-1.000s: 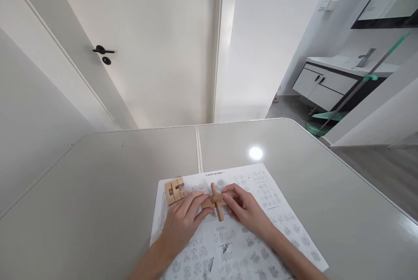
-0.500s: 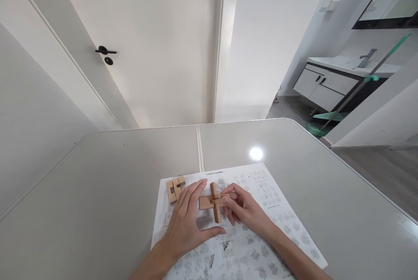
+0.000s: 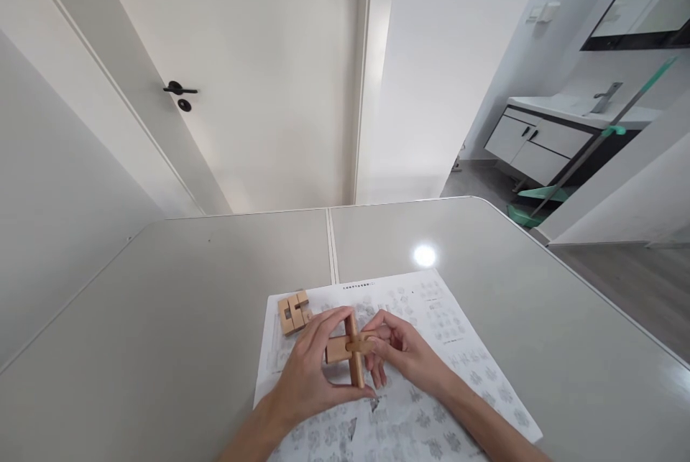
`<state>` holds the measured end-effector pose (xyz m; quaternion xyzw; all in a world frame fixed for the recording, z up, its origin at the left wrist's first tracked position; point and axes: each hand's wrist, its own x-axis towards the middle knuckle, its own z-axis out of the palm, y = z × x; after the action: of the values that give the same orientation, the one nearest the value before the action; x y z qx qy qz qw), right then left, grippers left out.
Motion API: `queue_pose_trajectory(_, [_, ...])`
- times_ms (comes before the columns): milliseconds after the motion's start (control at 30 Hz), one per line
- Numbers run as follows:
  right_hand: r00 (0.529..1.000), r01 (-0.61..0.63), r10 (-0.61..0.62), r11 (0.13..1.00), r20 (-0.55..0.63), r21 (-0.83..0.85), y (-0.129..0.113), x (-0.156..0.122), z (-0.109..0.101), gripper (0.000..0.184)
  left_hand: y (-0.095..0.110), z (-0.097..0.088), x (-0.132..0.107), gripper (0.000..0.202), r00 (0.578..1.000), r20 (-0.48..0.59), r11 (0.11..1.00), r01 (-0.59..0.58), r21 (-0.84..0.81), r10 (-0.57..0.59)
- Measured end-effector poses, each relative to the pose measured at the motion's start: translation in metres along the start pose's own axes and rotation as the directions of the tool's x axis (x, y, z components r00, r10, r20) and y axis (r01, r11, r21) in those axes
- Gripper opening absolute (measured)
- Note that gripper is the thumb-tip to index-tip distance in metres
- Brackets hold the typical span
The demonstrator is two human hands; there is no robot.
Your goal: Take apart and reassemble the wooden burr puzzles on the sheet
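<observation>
Several interlocked wooden puzzle pieces (image 3: pixel 338 350) form a cross above the printed sheet. One rod (image 3: pixel 356 368) of it runs away from me, and the flat pieces cross it sideways. My left hand (image 3: pixel 307 368) spans this rod, fingertips at its far end and thumb at its near end. At the right end of the cross, my right hand (image 3: pixel 404 350) pinches the sideways pieces between thumb and fingers. Loose notched wooden blocks (image 3: pixel 294 311) lie on the sheet just beyond my left hand, partly hidden by it.
The white printed sheet (image 3: pixel 458 376) lies under both hands on a grey table (image 3: pixel 162 347) with a seam down its middle. Past the far edge stand a door (image 3: pixel 269 88) with a black handle and, at right, a washbasin cabinet (image 3: pixel 533 139).
My left hand has closed in on the rod, its fingertips and thumb now at the ends. The cross has tilted a little. My right hand keeps its pinch.
</observation>
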<state>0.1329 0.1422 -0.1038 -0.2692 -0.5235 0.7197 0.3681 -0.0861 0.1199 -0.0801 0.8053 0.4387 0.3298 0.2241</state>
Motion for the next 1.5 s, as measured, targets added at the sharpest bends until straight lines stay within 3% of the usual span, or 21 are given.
queue_pose_trajectory(167, [0.999, 0.0, -0.001, 1.0, 0.05, 0.019, -0.001, 0.001, 0.002, 0.031, 0.005, -0.002, 0.001, 0.105, 0.998, -0.002, 0.977, 0.055, -0.204, -0.056])
queue_pose_trajectory(267, [0.998, 0.061, -0.064, 0.99, -0.016, -0.13, -0.006, 0.0, 0.004, 0.026, 0.005, -0.001, 0.001, 0.099, 0.998, -0.024, 0.973, 0.057, -0.225, -0.064])
queue_pose_trajectory(367, [0.958, 0.181, -0.257, 0.883, -0.124, -0.432, -0.015, -0.005, 0.004, 0.021, 0.004, 0.0, 0.0, 0.097, 0.995, -0.046, 0.985, 0.082, -0.154, -0.09])
queue_pose_trajectory(433, [0.928, 0.241, -0.358, 0.788, -0.104, -0.567, -0.019, -0.008, 0.002, 0.021, 0.004, 0.001, -0.001, 0.096, 0.994, -0.053, 0.99, 0.091, -0.11, -0.098])
queue_pose_trajectory(533, [0.916, 0.281, -0.401, 0.691, -0.029, -0.666, -0.019, -0.01, -0.001, 0.025, 0.005, 0.002, -0.001, 0.095, 0.996, -0.022, 0.992, 0.079, -0.097, -0.081])
queue_pose_trajectory(633, [0.907, 0.313, -0.419, 0.607, 0.041, -0.731, -0.013, -0.009, -0.003, 0.017, 0.004, 0.003, -0.001, 0.094, 0.999, 0.011, 0.997, 0.037, -0.073, -0.037])
queue_pose_trajectory(733, [0.904, 0.305, -0.425, 0.56, 0.048, -0.77, -0.008, -0.009, -0.002, 0.014, 0.003, 0.003, -0.001, 0.096, 1.0, 0.007, 1.0, 0.004, -0.008, -0.004])
queue_pose_trajectory(967, [0.893, 0.282, -0.451, 0.537, 0.012, -0.795, -0.006, -0.01, -0.002, 0.012, 0.004, 0.003, 0.003, 0.095, 0.999, -0.036, 0.999, -0.029, 0.012, 0.03])
queue_pose_trajectory(1300, [0.955, 0.201, -0.296, 0.686, -0.016, -0.699, -0.019, -0.012, 0.0, 0.02, 0.008, -0.007, 0.007, 0.093, 1.0, -0.024, 0.999, -0.004, -0.032, 0.003])
queue_pose_trajectory(1500, [0.953, 0.238, -0.301, 0.676, 0.034, -0.698, -0.018, -0.014, 0.001, 0.017, 0.005, -0.011, 0.007, 0.093, 0.998, -0.018, 0.998, -0.062, 0.01, 0.063])
